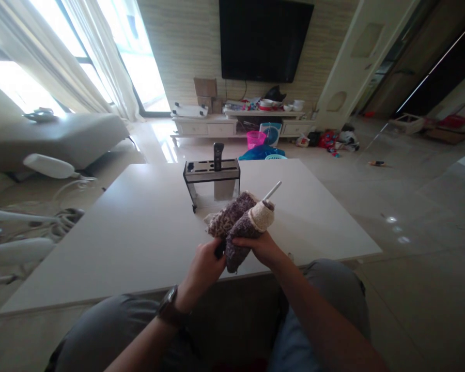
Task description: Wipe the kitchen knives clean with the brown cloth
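My left hand (205, 266) is closed around a black handle (219, 249), close to the table's near edge. My right hand (264, 248) grips a thick brown-and-cream cloth (242, 227), its thumb lying across the folds. From the far end of the cloth a narrow silvery metal tip (272, 191) sticks out, in line with the handle. The cloth hides the length between, so I cannot tell a knife from a sharpening steel. Just beyond the cloth stands a knife block (211, 173), holding one black-handled knife (217, 156) upright with its broad blade below the top.
The white table (151, 232) stretches before my knees. White chairs (50, 165) stand to the left. Past the far edge are a pink basket (256, 138), a blue plastic bag (261, 152) and a low cabinet (205, 128) under a television (265, 41).
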A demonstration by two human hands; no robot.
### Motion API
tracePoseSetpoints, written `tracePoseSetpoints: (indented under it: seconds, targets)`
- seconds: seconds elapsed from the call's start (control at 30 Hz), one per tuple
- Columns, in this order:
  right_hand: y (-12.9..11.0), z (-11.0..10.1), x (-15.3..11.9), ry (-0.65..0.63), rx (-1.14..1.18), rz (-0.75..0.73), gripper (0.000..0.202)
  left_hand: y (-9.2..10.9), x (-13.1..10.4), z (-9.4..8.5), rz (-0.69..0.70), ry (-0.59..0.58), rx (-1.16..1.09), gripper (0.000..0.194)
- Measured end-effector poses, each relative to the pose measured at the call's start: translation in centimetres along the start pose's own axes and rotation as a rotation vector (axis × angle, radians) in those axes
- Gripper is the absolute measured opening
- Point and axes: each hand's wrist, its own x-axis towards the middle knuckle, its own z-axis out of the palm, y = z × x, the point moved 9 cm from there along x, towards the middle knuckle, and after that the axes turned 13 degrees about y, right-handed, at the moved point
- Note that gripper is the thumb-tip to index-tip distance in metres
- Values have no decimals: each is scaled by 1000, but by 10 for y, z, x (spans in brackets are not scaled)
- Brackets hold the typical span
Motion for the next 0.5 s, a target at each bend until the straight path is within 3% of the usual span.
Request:
tracePoseSetpoints:
  seconds: [0.27,0.5]
  targets:
    - [2,-25,21,208,39,-129,51,-1,11,17,39,-28,76,21]
    - [-32,-64,34,421,266,-204,44,0,16,25,33,-32,220,23]
